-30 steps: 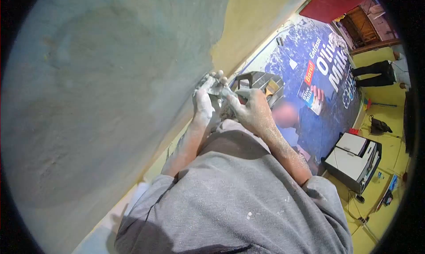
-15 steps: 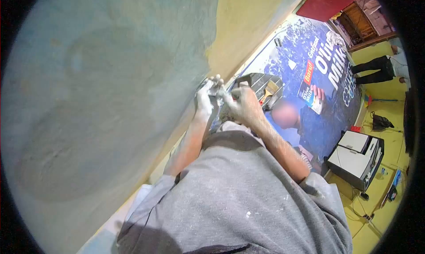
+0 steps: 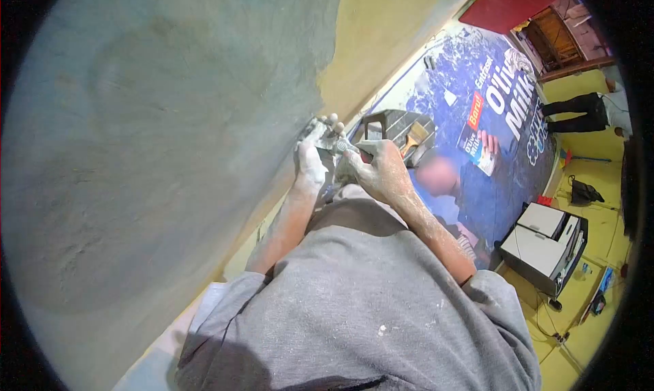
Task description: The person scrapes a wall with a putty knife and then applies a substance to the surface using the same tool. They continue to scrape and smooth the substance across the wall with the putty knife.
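My left hand (image 3: 312,152), coated in white paste, is beside the wall (image 3: 170,152) with its fingers bent around something greyish that I cannot make out. Close against it on the right, my right hand (image 3: 378,169) is closed on a small tool whose shape is mostly hidden; a reddish bit shows by the fingers. White paste covers the fingertips of both hands. Just beyond them lies a dark ribbed tray (image 3: 392,122) with a paintbrush (image 3: 413,139) on it.
A blue printed banner (image 3: 494,84) covers the floor. At the right stands a black and white cabinet (image 3: 541,244). A person in dark trousers (image 3: 579,113) is at the far right. Cables and a black bag (image 3: 584,192) lie on the yellow surface.
My right hand has turned and dropped slightly, uncovering more of the tray's dark frame. My left hand has shifted a little against the wall side.
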`<state>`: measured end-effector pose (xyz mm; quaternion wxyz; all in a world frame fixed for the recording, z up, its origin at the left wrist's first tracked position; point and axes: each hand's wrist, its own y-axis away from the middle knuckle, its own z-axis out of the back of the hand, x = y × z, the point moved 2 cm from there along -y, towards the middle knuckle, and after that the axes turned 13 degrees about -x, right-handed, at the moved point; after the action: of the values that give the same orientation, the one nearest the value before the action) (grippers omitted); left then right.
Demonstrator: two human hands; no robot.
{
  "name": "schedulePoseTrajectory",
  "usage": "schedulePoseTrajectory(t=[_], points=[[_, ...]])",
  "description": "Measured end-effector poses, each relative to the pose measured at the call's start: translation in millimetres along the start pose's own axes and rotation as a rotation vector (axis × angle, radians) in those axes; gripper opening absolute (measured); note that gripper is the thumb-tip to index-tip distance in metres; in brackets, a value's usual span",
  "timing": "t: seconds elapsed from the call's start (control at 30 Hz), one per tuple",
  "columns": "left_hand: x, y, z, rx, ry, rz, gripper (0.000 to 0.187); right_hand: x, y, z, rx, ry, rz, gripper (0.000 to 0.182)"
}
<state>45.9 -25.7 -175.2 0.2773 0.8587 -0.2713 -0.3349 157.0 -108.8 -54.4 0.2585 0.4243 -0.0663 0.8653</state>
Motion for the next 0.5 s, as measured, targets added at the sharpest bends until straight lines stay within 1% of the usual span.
schedulePoseTrajectory(t=[0.03,0.07,0.1,0.13,0.17,0.2,0.27,0.3,0.37,0.4,0.47,0.5], points=[[-6,10,-6,-0.014,0.039,0.041,0.01,-2,1,-2,0.01,-0.011,0.017,0.038],[-1,-5,7,-0.025,0.041,0.039,0.01,-6,-3,-8,0.021,-0.013,0.015,0.038],[10,-30,25,0.013,0.019,0.072,0.011,-11,-8,-14,0.024,-0.019,-0.022,0.038],[9,-34,22,0.059,-0.006,0.106,0.011,-17,-11,-20,0.018,-0.027,-0.058,0.037],[13,-31,22,-0.03,-0.016,0.011,0.012,-24,-10,-20,-0.005,-0.057,0.028,0.036],[1,-3,2,-0.109,-0.074,-0.038,0.012,-12,-6,-9,0.036,0.008,-0.006,0.036],[-5,7,3,0.002,0.071,0.054,0.012,4,4,-2,0.041,-0.023,-0.057,0.036],[-3,0,7,-0.003,0.07,0.055,0.012,-2,1,-8,0.045,-0.024,-0.06,0.036],[5,-15,17,-0.029,-0.113,0.023,0.012,-18,-5,-21,0.047,-0.054,-0.119,0.037],[7,-12,13,-0.115,0.029,0.017,0.012,-15,-3,-14,0.061,-0.049,-0.046,0.037],[-7,19,-1,-0.1,0.021,0.003,0.012,4,8,-2,0.053,-0.051,-0.066,0.036],[-6,8,1,-0.1,0.024,-0.005,0.012,0,2,-5,0.056,-0.053,-0.06,0.036]])
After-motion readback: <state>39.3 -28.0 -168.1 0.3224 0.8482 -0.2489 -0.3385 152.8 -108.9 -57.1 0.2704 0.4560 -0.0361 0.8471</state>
